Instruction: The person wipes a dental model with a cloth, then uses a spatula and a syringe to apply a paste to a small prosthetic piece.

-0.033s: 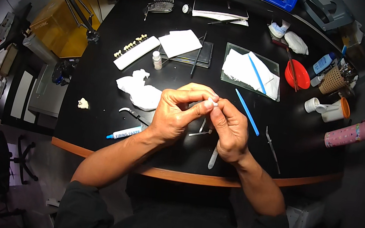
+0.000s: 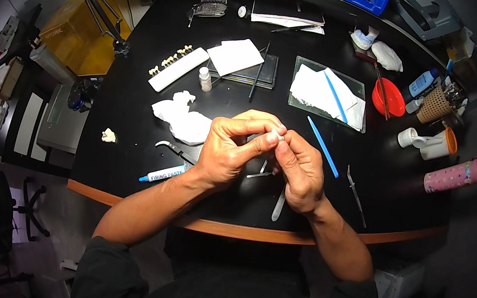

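Note:
Over the middle of the black table, my left hand [image 2: 229, 147] and my right hand [image 2: 302, 176] meet at their fingertips. Pinched between thumbs and forefingers is a small white piece [image 2: 280, 135]; its exact kind is too small to make out, and the fingers cover most of it. Below the hands lie short metal pieces [image 2: 259, 174] and a metal-tipped tool [image 2: 278, 207], partly hidden. A blue stick-like tool [image 2: 323, 147] lies right of them, with a thin metal instrument [image 2: 357, 195] further right. Near my left wrist are a white tube [image 2: 164, 173] and a curved-tip tool [image 2: 174, 150].
Crumpled white tissue [image 2: 180, 118], a small bottle [image 2: 205, 79] and a white holder with tooth-shaped pieces [image 2: 179, 70] stand left. A glass plate [image 2: 298, 101] bears paper and another blue tool. Rightward are a red bowl [image 2: 395, 99], orange-rimmed cup [image 2: 440, 146] and pink bottle [image 2: 454, 176].
A little less of the small white piece shows between my fingertips, and the fingers of my right hand have shifted slightly. Everything on the table stays put.

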Demonstrator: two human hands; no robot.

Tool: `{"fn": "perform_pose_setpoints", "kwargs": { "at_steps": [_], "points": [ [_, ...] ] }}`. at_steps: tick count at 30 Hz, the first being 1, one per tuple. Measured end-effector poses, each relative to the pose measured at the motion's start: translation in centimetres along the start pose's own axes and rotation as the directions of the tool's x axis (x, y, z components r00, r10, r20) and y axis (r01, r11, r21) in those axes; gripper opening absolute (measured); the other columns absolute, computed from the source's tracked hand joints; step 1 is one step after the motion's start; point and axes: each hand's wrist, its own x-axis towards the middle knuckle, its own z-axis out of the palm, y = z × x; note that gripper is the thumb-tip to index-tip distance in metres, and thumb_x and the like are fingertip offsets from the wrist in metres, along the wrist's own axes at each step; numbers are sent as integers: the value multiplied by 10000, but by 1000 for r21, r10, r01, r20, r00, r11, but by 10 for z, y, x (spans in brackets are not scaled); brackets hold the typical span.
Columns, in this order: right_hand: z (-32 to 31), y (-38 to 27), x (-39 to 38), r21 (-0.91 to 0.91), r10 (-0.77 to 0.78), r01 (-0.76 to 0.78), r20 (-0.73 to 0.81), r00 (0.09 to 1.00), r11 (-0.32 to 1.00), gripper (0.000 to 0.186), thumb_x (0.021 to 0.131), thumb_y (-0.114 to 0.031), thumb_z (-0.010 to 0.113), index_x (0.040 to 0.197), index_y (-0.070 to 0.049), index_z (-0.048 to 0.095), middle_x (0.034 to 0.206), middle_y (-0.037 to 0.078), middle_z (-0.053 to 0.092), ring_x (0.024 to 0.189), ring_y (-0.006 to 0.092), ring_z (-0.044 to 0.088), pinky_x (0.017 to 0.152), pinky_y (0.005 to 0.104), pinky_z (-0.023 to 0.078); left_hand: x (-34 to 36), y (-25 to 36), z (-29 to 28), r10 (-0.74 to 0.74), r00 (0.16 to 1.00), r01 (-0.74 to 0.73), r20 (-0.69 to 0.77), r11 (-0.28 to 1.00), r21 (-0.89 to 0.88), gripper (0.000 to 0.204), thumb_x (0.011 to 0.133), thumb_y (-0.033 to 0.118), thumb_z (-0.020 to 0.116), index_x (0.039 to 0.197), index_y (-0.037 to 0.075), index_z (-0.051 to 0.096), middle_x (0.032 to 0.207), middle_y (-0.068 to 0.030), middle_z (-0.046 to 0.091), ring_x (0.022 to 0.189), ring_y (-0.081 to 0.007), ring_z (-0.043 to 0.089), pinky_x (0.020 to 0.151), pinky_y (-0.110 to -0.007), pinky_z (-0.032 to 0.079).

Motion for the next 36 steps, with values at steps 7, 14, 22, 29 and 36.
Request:
{"fn": "perform_pose_setpoints", "kwargs": {
  "at_steps": [7, 14, 22, 29, 36],
  "points": [
    [-4, -5, -2, 514, 126, -251, 265, 956, 820, 304, 1100, -263, 434, 904, -54, 536, 726, -29, 420, 632, 81, 361, 611, 251, 315, -2, -2, -1, -45, 991, 54, 126, 996, -67, 145, 965, 66, 711, 1071, -6, 778, 1183, -139, 675, 1044, -165, 657, 932, -290, 537],
    [-11, -2, 4, 722, 138, -508, 508, 850, 470, 331, 1068, -303, 412, 793, -119, 438, 637, -22, 345, 576, 130, 356, 619, 302, 330, 1, 3, 2, -57, 972, 71, 228, 996, -55, 215, 977, 149, 708, 1117, 2, 777, 1177, -151, 727, 1031, -163, 676, 1076, -388, 454],
    [-3, -6, 3, 555, 204, -291, 215, 955, 779, 345, 1068, -253, 414, 1144, 13, 620, 915, 86, 644, 791, 152, 569, 772, 318, 477, 4, 5, -12, -13, 990, 1, 138, 996, 84, 190, 857, 86, 820, 1025, 1, 796, 1001, -140, 778, 1101, -241, 650, 1093, -451, 414],
    [-3, -6, 3, 123, 70, -62, -59, 996, 990, 293, 1055, -220, 491, 1069, 23, 653, 962, 29, 657, 902, 71, 547, 828, 245, 428, 3, 7, -8, 51, 997, -50, 55, 999, -10, 124, 888, 51, 792, 993, -14, 798, 943, -112, 776, 915, -144, 682, 814, -261, 547],
    [-9, -6, 10, -14, -17, 14, -252, 968, 1000, 285, 1056, -205, 483, 965, -2, 662, 874, 66, 673, 854, 119, 617, 822, 276, 461, 14, 16, -14, -12, 995, 18, -99, 998, 53, 238, 1000, 136, 676, 1161, -24, 748, 1084, -121, 766, 1020, -160, 688, 968, -309, 506]
  ]
}}
